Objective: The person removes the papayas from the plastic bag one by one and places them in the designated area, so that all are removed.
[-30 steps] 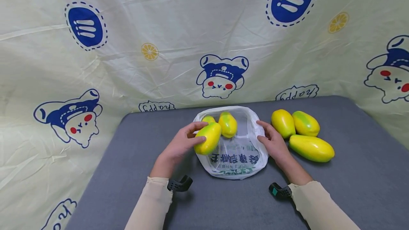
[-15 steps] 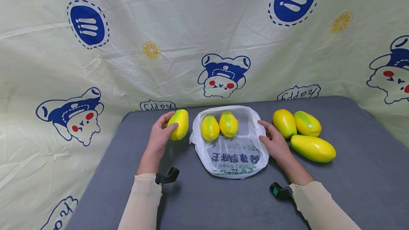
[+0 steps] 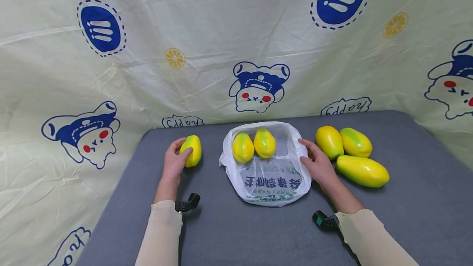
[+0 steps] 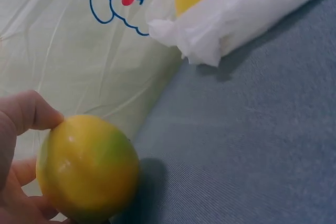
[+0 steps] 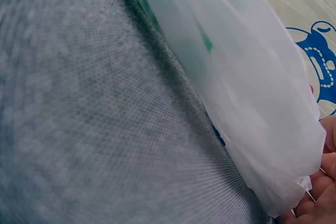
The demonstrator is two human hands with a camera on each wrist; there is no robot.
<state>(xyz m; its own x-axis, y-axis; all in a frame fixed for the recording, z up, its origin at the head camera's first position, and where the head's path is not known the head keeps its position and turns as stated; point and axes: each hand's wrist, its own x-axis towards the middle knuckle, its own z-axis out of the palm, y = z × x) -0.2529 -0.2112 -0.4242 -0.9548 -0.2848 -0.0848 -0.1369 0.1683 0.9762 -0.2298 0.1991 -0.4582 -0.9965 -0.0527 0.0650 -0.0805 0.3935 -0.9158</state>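
My left hand holds a yellow papaya with a green patch, thumb on one side and fingers on the other, low over the table left of the bag. In the left wrist view the thumb and fingers curve round the left side of this papaya. A white plastic bag with printed lettering lies with its mouth wide and its rim rolled. Two papayas sit inside it, side by side at the back. My right hand pinches the bag's right rim; in the right wrist view its fingers are partly cut off.
Three more papayas lie together on the grey table, right of the bag and close to my right hand. A printed pale curtain hangs behind the table and along its left side.
My left hand has carried the papaya from over the bag's left side out to the left, then lowered it toward the table. My right hand has stayed at the rim.
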